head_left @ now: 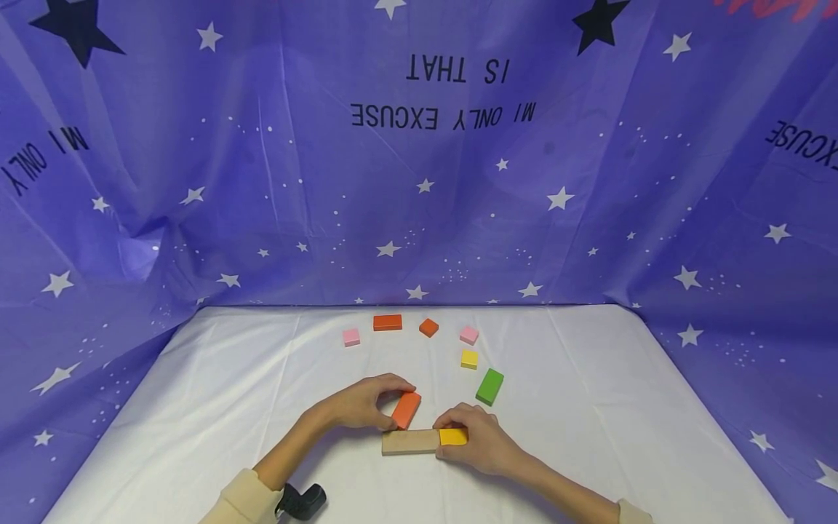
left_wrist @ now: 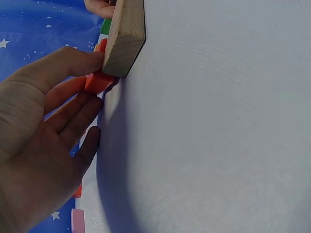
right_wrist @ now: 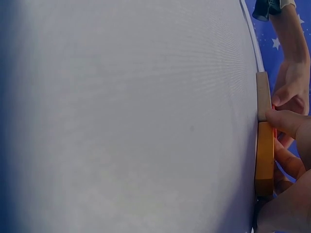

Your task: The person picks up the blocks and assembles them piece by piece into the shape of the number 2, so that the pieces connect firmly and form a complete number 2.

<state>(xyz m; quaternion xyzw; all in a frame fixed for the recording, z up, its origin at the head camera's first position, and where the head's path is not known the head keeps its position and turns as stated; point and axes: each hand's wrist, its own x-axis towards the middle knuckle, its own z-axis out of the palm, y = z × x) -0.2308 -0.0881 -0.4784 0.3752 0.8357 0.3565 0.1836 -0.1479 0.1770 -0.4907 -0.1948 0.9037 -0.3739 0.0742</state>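
My left hand [head_left: 363,402] pinches an orange-red block [head_left: 406,410] between thumb and fingers, held at a slant just behind a plain wooden block [head_left: 410,442]. In the left wrist view the thumb lies at the red block's [left_wrist: 98,82] near end, right by the end of the wooden block [left_wrist: 127,41]. My right hand [head_left: 481,440] grips a yellow block [head_left: 453,437], which lies end to end with the wooden block. The right wrist view shows the yellow block [right_wrist: 265,158] in line with the wooden one [right_wrist: 263,96], its right end partly hidden from above by the hand.
Behind the hands lie a green block [head_left: 489,386], a small yellow block [head_left: 469,359], two pink blocks [head_left: 351,337], a long red block [head_left: 388,322] and a small orange-red block [head_left: 428,327]. A white cloth [head_left: 262,378] covers the table; a purple star-printed curtain [head_left: 419,218] surrounds it.
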